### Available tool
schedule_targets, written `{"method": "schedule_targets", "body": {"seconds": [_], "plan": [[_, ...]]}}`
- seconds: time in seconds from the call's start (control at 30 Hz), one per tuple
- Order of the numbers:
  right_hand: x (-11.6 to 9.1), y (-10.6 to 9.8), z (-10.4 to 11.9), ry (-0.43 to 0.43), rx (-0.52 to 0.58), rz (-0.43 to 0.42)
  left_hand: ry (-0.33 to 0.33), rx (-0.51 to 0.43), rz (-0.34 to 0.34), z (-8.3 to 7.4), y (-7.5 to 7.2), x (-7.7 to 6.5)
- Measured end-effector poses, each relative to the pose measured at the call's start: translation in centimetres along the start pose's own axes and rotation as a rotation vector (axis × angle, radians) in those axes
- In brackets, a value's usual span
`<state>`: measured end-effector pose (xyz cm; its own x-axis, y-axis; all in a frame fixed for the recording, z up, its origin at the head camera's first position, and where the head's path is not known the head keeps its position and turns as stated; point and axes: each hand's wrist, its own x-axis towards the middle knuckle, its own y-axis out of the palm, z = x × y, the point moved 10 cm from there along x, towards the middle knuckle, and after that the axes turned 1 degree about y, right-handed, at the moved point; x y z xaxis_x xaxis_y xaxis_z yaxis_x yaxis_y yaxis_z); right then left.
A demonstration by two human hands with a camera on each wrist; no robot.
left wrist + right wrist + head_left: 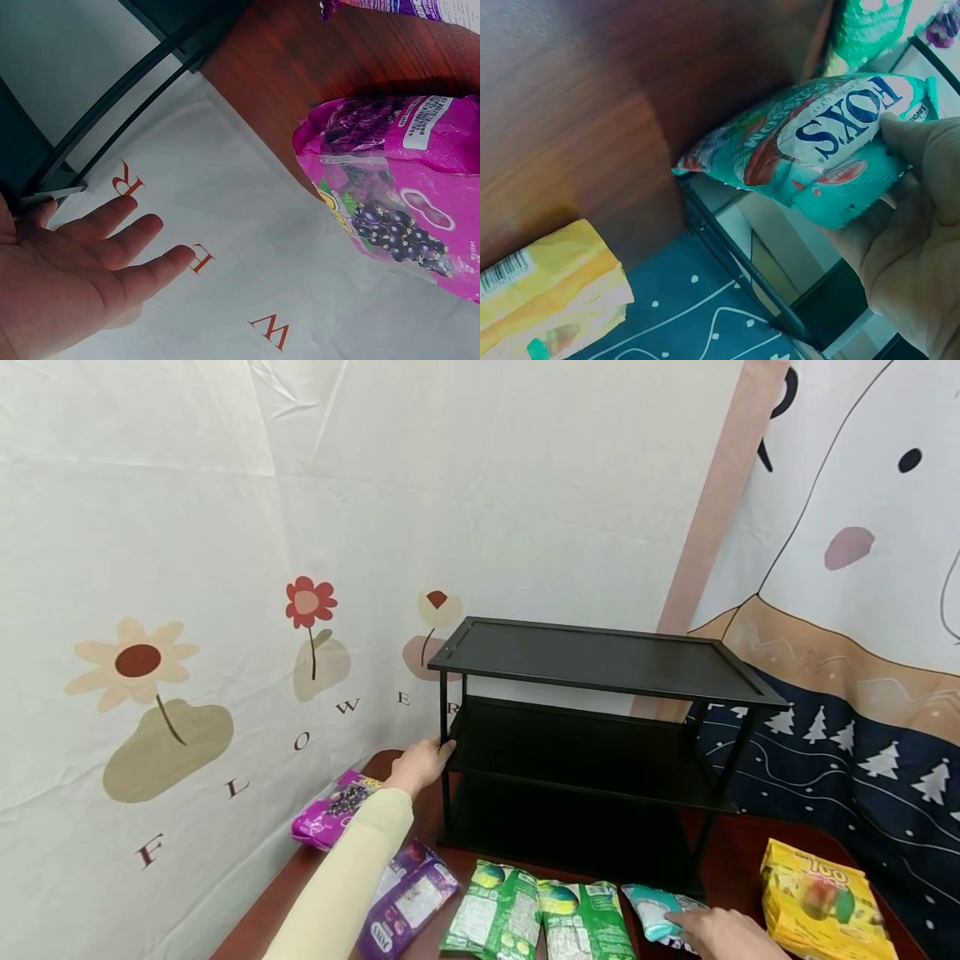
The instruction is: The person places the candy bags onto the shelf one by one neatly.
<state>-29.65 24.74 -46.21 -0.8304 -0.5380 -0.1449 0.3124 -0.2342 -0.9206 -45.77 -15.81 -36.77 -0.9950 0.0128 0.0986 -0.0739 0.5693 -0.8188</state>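
A black three-tier shelf rack (600,662) stands on the dark red table. My left hand (422,766) is at its left side, by the front post and the middle tier. In the left wrist view the fingers (150,281) of that hand are extended and spread, with a fingertip right at the rack's edge. My right hand (726,935) grips a teal FOX'S candy bag (847,127) in front of the rack's right end. Its thumb lies on the printed face and the other fingers go behind the bag, partly hidden.
Along the table's front lie a purple FOX'S bag (412,902) and two green bags (495,910). Left of the rack is a magenta bag (326,818) with a grape picture; a yellow bag (825,897) sits at the right. Printed cloth (525,485) hangs behind the table.
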Motion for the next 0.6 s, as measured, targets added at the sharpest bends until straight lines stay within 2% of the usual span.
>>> {"method": "schedule_targets", "body": {"seconds": [0.17, 0.47, 0.6], "plan": [[0.1, -1.4, -0.3, -0.024, 0.041, -0.027, -0.008, 0.001, -0.005, 0.2, 0.1, 0.1], [0.4, -3.5, -1.4, 0.072, 0.039, -0.061, -0.006, -0.002, 0.004, 0.2, 0.2, 0.3], [0.3, -4.5, -1.5, 0.083, 0.023, -0.082, -0.01, 0.001, 0.003, 0.2, 0.2, 0.3]]}}
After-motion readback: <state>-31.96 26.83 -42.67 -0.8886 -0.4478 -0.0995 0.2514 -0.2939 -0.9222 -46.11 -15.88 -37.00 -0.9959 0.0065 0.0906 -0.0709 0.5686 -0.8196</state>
